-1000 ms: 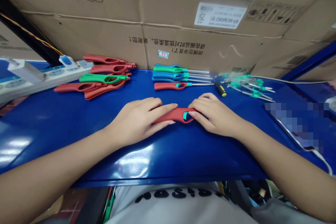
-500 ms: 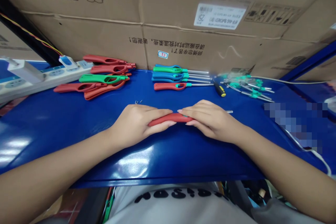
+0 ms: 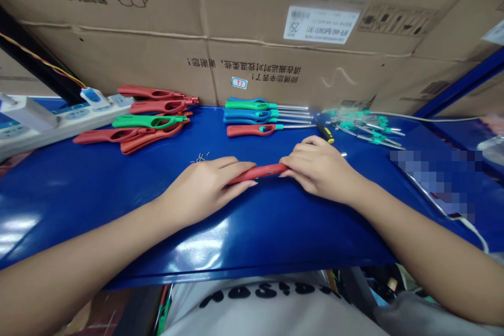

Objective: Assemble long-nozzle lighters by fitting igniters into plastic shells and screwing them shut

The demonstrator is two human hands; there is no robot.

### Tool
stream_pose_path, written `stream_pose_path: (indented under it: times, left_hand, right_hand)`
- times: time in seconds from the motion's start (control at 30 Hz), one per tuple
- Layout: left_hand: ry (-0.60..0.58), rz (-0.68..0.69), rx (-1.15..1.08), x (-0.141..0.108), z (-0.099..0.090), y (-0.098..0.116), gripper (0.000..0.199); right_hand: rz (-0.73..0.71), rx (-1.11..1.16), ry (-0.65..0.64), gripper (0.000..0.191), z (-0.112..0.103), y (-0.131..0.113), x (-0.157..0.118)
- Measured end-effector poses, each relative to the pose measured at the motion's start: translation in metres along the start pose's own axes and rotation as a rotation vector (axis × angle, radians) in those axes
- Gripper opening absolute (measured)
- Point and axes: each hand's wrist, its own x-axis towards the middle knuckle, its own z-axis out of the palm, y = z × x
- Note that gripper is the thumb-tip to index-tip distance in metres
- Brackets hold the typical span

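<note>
A red lighter (image 3: 263, 171) is held level above the blue table, between both hands. My left hand (image 3: 212, 184) is closed on its handle end, fingers above and thumb below. Around its other end my right hand (image 3: 317, 170) is closed; a short metal tip (image 3: 344, 155) shows just beyond that hand. Several small screws (image 3: 201, 157) lie behind my left hand. Behind the hands, a stack of lighters with metal rods (image 3: 248, 115) lies in red, green and blue. A black and yellow screwdriver (image 3: 326, 132) is beside the rods.
Red and green handle shells (image 3: 149, 121) are piled at the left, near a white power strip (image 3: 74, 118). Metal rods with teal parts (image 3: 368, 126) lie at the back right. A blurred-out phone (image 3: 437, 184) with a cable is at the right. Cardboard (image 3: 252, 21) stands behind.
My right hand has shifted slightly toward the lighter's end and up, showing more of the red body. The lighter now tilts up to the right. The whole view has shifted a little.
</note>
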Motion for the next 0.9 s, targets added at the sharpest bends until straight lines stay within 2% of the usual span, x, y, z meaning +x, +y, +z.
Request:
stream_pose_path:
  times: [0.2, 0.37, 0.43, 0.5, 0.63, 0.77, 0.9]
  left_hand:
    - [-0.119, -0.027, 0.049, 0.0, 0.002, 0.005, 0.034]
    - [-0.06, -0.086, 0.131, 0.003, -0.004, -0.004, 0.031]
    - [-0.035, -0.092, 0.15, 0.004, -0.006, -0.009, 0.029]
    - [-0.019, -0.091, 0.152, 0.005, -0.007, -0.012, 0.029]
    - [-0.01, -0.082, 0.095, 0.006, -0.008, -0.014, 0.029]
    - [-0.02, -0.057, -0.052, 0.005, -0.006, -0.011, 0.029]
    - [-0.015, -0.041, -0.178, 0.003, -0.002, -0.005, 0.026]
  right_hand:
    - [0.061, 0.029, -0.116, 0.027, 0.001, -0.001, 0.0]
    - [0.237, -0.148, -0.118, 0.048, 0.002, 0.018, -0.007]
    - [0.295, -0.232, -0.099, 0.047, 0.003, 0.027, -0.01]
    - [0.307, -0.232, -0.081, 0.038, 0.004, 0.036, -0.012]
    - [0.244, -0.101, -0.018, 0.015, 0.003, 0.042, -0.012]
    - [0.104, 0.0, -0.003, 0.015, -0.001, 0.031, -0.006]
    - [0.019, -0.006, -0.026, 0.02, 0.003, 0.013, -0.002]
